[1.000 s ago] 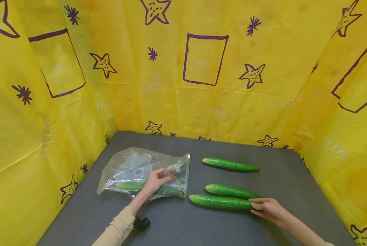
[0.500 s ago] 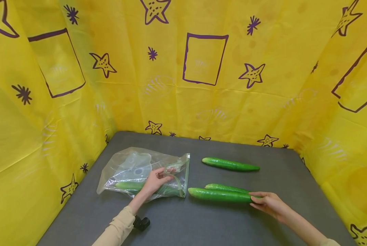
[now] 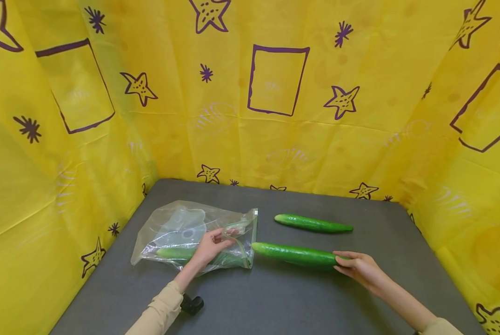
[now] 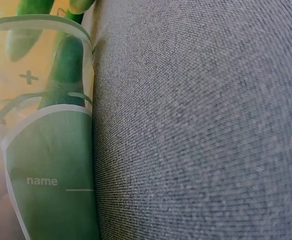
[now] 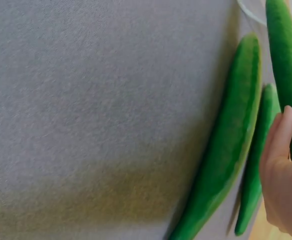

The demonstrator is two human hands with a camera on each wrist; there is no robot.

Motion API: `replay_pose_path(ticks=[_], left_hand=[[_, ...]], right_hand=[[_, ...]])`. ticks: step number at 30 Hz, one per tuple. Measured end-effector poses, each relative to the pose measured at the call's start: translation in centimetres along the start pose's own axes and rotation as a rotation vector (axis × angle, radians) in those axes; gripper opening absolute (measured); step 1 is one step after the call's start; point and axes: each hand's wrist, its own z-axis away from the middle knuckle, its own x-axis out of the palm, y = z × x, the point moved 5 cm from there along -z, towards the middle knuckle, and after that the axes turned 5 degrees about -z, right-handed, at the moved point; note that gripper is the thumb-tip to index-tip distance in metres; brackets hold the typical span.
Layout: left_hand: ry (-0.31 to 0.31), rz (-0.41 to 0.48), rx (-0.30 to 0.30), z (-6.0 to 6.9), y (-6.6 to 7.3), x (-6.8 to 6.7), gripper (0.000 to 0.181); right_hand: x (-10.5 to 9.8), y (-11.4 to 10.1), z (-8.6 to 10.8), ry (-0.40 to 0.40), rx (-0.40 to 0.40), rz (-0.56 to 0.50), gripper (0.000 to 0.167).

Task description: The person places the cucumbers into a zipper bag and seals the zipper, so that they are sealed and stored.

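Observation:
My left hand [image 3: 210, 246] pinches the upper layer near the mouth of a clear zip bag [image 3: 178, 223], which lies on its side. Inside that bag is a green cucumber [image 3: 172, 253]; the left wrist view shows the bag's green printed panel [image 4: 51, 165] marked "name". My right hand [image 3: 360, 267] grips another cucumber [image 3: 296, 255] by its right end, lifted off the table, its pale tip at the bag's mouth. Below it lies a cucumber [image 5: 225, 135] seen in the right wrist view, hidden behind the held one from the head. One more cucumber [image 3: 312, 223] lies farther back.
A grey cloth-covered table [image 3: 275, 302] carries everything. Yellow curtains [image 3: 283, 139] with purple drawings enclose its back and sides. A black strap-like object [image 3: 192, 304] shows by my left sleeve [image 3: 159, 307].
My right hand has raised the cucumber from the table and moved it back and slightly left, to the bag's mouth. My left hand and the bag stay in place.

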Motion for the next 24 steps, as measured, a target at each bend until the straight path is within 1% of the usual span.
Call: replay_pose_path(ticks=[4,7,14,18,19,20,24], left_hand=[[0.01,0.002,-0.014,0.0,-0.1,0.0,0.032],[0.013,0.001,-0.009,-0.1,0.0,-0.1,0.032],[0.014,0.012,-0.005,0.0,0.2,0.0,0.031],[0.004,0.025,0.015,0.0,0.2,0.0,0.033],[-0.003,0.029,0.027,0.1,0.7,0.0,0.032],[-0.006,0.035,0.031,0.1,0.7,0.1,0.032],[0.001,0.04,0.03,0.2,0.6,0.0,0.029]], right_hand=[[0.7,-0.4,-0.4,0.039,-0.006,-0.017,0.059],[1.1,-0.5,-0.6,0.065,-0.01,-0.021,0.059],[2.5,-0.2,-1.4,0.071,-0.026,-0.008,0.056],[3.1,-0.1,-1.8,0.082,-0.039,-0.018,0.055],[3.2,-0.1,-2.0,0.086,-0.044,-0.021,0.055],[3.4,-0.1,-2.1,0.088,-0.049,-0.02,0.055],[4.0,0.0,-2.5,0.106,-0.063,-0.015,0.053]])
